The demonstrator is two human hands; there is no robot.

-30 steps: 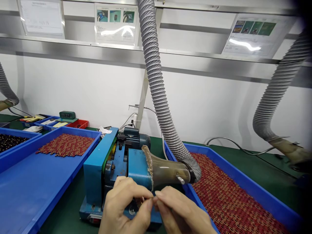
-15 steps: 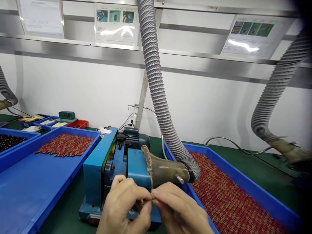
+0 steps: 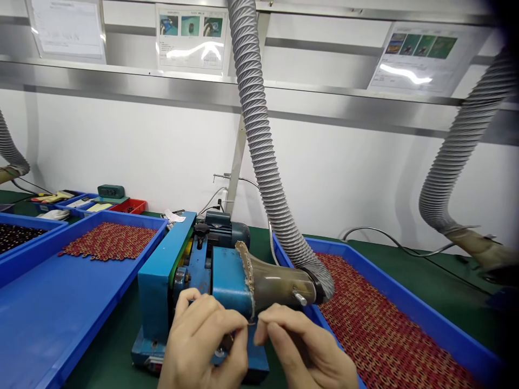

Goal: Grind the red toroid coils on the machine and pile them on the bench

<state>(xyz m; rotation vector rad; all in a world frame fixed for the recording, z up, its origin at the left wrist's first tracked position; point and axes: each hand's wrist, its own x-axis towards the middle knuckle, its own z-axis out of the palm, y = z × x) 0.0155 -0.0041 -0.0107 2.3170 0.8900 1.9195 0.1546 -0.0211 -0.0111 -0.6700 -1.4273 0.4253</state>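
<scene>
My left hand [image 3: 205, 340] is in front of the belt grinding machine [image 3: 233, 275], its thumb and index finger closed in a pinch. What sits between those fingertips is too small and hidden to make out. A dark coppery bit shows in the gap behind the left fingers, and I cannot tell whether it is held or belongs to the machine. My right hand [image 3: 306, 346] is just to the right, apart from the left one. Its fingers are curled, with the thumb slightly away from the index fingertip and nothing visible between them.
A grey hose [image 3: 259, 140] drops to the machine's brownish nozzle [image 3: 279, 281]. The right blue tray [image 3: 425, 319] holds many reddish links; the left blue tray [image 3: 68, 302] has a smaller patch of them. Another hose [image 3: 450, 156] hangs at right. A small clock [image 3: 111, 191] stands at back left.
My hands have parted: the fingertips that met in front of the machine are now separated. The right hand has shifted slightly right and its thumb has come away.
</scene>
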